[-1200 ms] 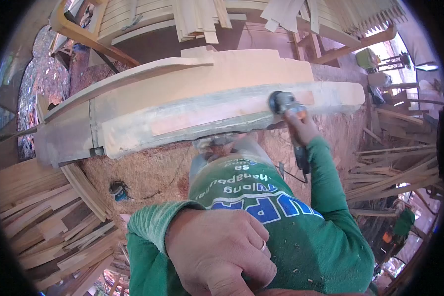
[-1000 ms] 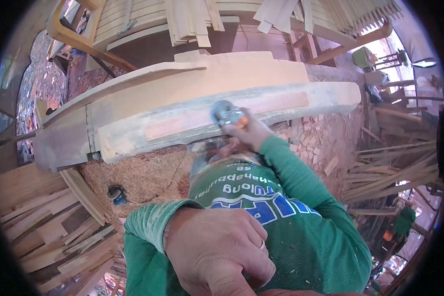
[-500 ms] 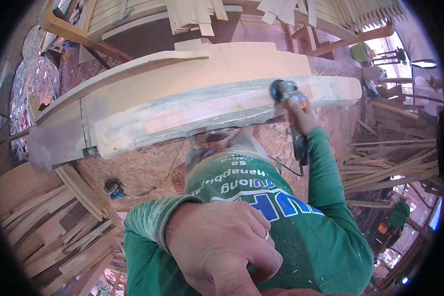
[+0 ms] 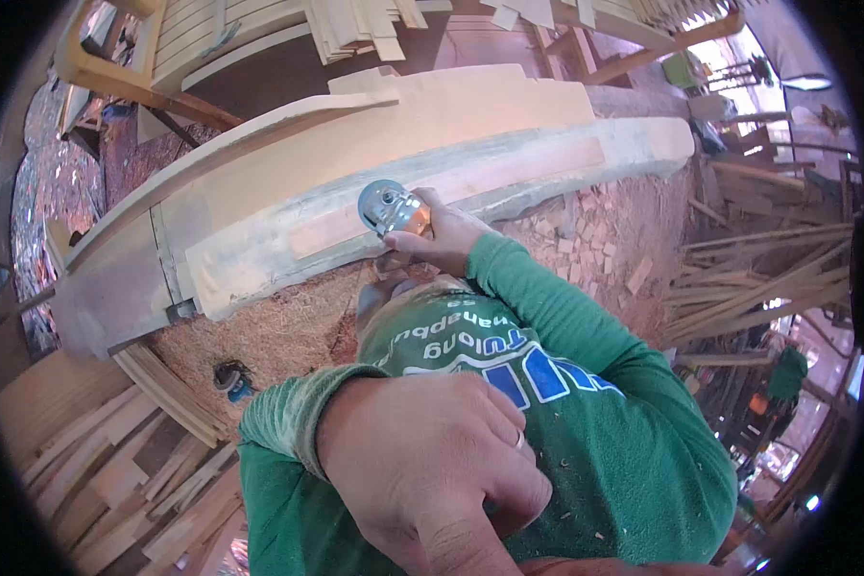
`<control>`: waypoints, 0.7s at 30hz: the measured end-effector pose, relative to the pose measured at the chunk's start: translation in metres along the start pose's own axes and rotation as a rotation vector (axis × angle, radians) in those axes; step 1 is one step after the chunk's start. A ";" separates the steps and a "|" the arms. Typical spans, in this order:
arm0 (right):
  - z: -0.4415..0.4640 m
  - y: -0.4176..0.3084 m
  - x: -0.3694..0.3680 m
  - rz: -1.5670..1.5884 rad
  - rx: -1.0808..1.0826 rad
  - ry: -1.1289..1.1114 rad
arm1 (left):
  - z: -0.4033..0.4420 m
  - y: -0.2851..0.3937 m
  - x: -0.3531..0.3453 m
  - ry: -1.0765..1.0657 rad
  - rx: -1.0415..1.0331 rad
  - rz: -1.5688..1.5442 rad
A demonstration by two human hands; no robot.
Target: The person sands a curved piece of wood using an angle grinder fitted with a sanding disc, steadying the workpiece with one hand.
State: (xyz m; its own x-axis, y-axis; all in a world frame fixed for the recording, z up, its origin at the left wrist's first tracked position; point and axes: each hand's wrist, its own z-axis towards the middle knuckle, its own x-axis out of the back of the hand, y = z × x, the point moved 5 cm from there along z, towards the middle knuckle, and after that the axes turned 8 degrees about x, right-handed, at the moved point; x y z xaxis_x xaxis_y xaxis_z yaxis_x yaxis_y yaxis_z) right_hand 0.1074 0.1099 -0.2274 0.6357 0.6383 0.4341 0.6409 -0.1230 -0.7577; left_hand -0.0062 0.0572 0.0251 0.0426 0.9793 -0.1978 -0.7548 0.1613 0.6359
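Observation:
My right hand [image 4: 442,233] grips an angle grinder [image 4: 391,209] by its body, with the round head over the painted side of a long curved wooden workpiece [image 4: 451,110]. Whether its disc touches the surface I cannot tell. A pale pinkish strip [image 4: 538,171] runs along the grey, patchy side. My left hand [image 4: 442,461], a ring on one finger, is bent close below the camera in front of my green shirt [image 4: 634,470]. Its fingers are curled, and what they hold, if anything, is hidden.
Sawdust and small wood chips [image 4: 586,235] cover the ground. A small blue tool [image 4: 232,381] lies at left. Wood strips are piled at lower left [image 4: 115,451] and right [image 4: 768,278]. Behind the workpiece stands a slatted wooden frame [image 4: 250,38] with thin boards [image 4: 355,29].
My right hand has carried the angle grinder left along the workpiece, from its right part to near the middle. My left hand stays curled in nearly the same place.

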 end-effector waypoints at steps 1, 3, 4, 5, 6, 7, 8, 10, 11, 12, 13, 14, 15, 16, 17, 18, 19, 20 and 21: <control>0.001 0.000 0.000 -0.028 0.018 -0.003 | -0.008 -0.009 -0.005 0.062 0.024 0.077; -0.012 0.015 0.018 -0.020 -0.048 0.062 | -0.009 -0.022 0.001 0.176 0.126 0.051; -0.018 0.029 0.026 0.004 -0.053 0.122 | -0.006 -0.030 0.007 0.238 0.210 -0.052; -0.022 0.041 0.035 0.028 -0.052 0.175 | -0.001 -0.038 0.008 0.242 0.184 -0.129; -0.030 0.048 0.052 0.063 -0.083 0.229 | 0.003 -0.047 0.010 0.245 0.157 -0.206; -0.040 0.058 0.070 0.099 -0.117 0.285 | 0.008 -0.055 0.011 0.246 0.129 -0.282; -0.048 0.078 0.085 0.107 -0.098 0.364 | 0.016 -0.058 0.007 0.207 0.043 -0.339; -0.063 0.116 0.119 0.171 -0.107 0.484 | 0.033 -0.063 -0.004 0.260 -0.182 -0.335; -0.070 0.168 0.142 0.059 -0.261 0.526 | 0.041 -0.065 -0.010 0.285 -0.294 -0.330; -0.086 0.137 0.157 0.275 -0.205 0.558 | 0.054 -0.060 -0.033 0.479 -0.357 -0.329; -0.091 0.183 0.175 0.293 -0.215 0.594 | 0.054 -0.061 -0.031 0.422 -0.469 -0.407; -0.096 0.229 0.192 0.311 -0.225 0.631 | 0.054 -0.061 -0.030 0.352 -0.579 -0.487; -0.101 0.274 0.210 0.329 -0.233 0.667 | 0.053 -0.062 -0.028 0.269 -0.683 -0.564; -0.103 0.274 0.216 0.361 -0.204 0.667 | 0.062 -0.057 -0.040 0.352 -0.754 -0.645; -0.105 0.274 0.221 0.393 -0.176 0.665 | 0.060 -0.053 -0.036 0.315 -0.677 -0.645; -0.104 0.272 0.220 0.436 -0.143 0.651 | 0.057 -0.050 -0.032 0.278 -0.599 -0.644; -0.107 0.263 0.211 0.482 -0.132 0.624 | 0.055 -0.047 -0.028 0.241 -0.521 -0.640; -0.108 0.253 0.207 0.429 -0.160 0.626 | 0.053 -0.041 -0.021 0.259 -0.464 -0.562; -0.106 0.232 0.198 0.373 -0.185 0.635 | 0.052 -0.043 -0.024 0.246 -0.490 -0.546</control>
State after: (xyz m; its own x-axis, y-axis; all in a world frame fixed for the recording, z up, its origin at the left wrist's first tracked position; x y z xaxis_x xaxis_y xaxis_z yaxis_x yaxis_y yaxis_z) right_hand 0.4279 0.1275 -0.2658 0.9142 -0.0239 0.4046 0.3609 -0.4064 -0.8394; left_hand 0.0591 0.0328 0.0419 0.3883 0.7118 -0.5853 -0.8746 0.4848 0.0094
